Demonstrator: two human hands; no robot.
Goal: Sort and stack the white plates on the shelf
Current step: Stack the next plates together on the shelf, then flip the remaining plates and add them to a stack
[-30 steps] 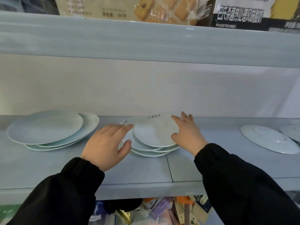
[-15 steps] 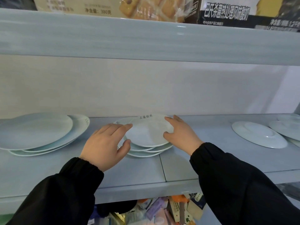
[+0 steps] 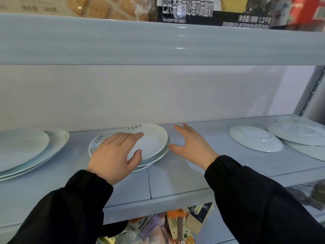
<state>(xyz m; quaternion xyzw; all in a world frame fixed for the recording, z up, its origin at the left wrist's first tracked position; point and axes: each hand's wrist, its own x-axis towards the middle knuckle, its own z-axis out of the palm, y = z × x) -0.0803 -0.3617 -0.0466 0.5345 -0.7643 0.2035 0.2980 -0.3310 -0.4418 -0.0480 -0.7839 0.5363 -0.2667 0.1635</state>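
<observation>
Seemingly the step in hand is squaring up the middle pile of small plates (image 3: 154, 140), which sits on the shelf (image 3: 184, 178) between the two hands. The left hand (image 3: 114, 155) lies over the pile's near left side, fingers fairly straight across the top plate and thumb at the front rim, pinching nothing. The right hand (image 3: 191, 147) is spread flat just beside the right rim, holding nothing; whether its thumb touches the rim I cannot tell.

To do this well, press in evenly from both sides so the rims line up; keep the left palm light on top so the plates slide rather than tip; glazed plates slip easily, so nudge gently and away from the shelf's front edge. Large plates (image 3: 26, 148) wait at the left and a loose plate (image 3: 255, 138), apparently bottom-up, lies well apart at the right, with more overlapping plates (image 3: 297, 132) beyond it; these look unsorted.

As for writing, the top plate carries dark characters on its far rim, too blurred to read surely; a box (image 3: 188, 11) on the shelf above shows white characters beginning "巴氏", and "1.2千克"; a biscuit packet (image 3: 109, 7) beside it has no print I can read.
</observation>
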